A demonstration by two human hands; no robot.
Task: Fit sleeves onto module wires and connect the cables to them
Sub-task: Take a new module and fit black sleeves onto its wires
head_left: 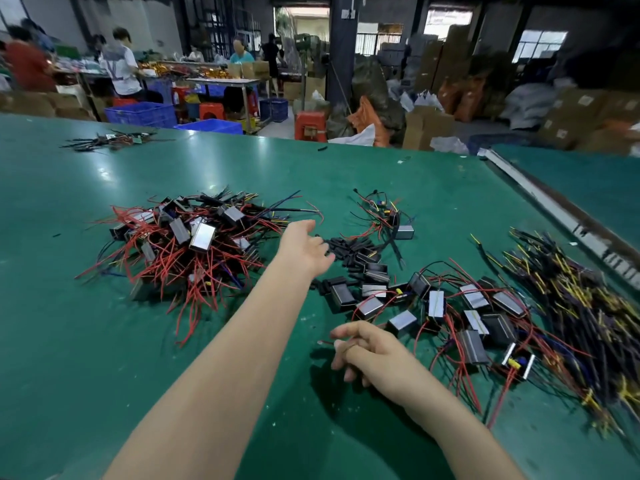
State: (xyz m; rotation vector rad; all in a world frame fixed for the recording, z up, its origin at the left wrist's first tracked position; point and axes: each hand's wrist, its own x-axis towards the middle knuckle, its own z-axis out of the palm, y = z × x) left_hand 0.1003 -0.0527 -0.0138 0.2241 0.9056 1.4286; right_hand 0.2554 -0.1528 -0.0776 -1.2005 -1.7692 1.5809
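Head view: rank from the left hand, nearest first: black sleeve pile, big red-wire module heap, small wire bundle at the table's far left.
From the left hand:
1. Black sleeve pile, at its fingers, just right.
2. Red-wire module heap, to the left.
3. Small wire bundle, far left edge.

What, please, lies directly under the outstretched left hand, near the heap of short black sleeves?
The left hand reaches over the green table mat, its fingertips at the near edge of the black sleeve heap. Whatever sleeves sit beneath the fingers are covered, so a grip cannot be confirmed.
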